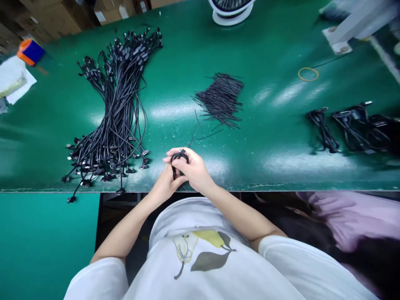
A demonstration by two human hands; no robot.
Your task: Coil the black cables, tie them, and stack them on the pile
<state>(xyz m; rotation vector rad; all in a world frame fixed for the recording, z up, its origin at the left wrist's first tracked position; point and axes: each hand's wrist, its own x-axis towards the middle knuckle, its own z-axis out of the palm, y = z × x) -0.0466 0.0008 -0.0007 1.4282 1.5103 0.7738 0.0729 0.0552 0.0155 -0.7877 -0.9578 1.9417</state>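
Observation:
Both my hands meet at the near edge of the green table (281, 137). My right hand (193, 168) is closed around a small coiled black cable (179, 157), its loop showing over the fingers. My left hand (165, 183) pinches the same coil from below and is partly covered by the right. A big bundle of loose black cables (115, 108) with connectors lies to the left. A pile of short black twist ties (221, 99) lies just beyond my hands.
Several coiled, tied cables (350, 127) lie at the right. A yellow rubber band (308, 74) and a white metal bracket (339, 39) are at the far right. A white fan base (230, 12) stands at the back. An orange-and-blue object (29, 51) and papers sit far left.

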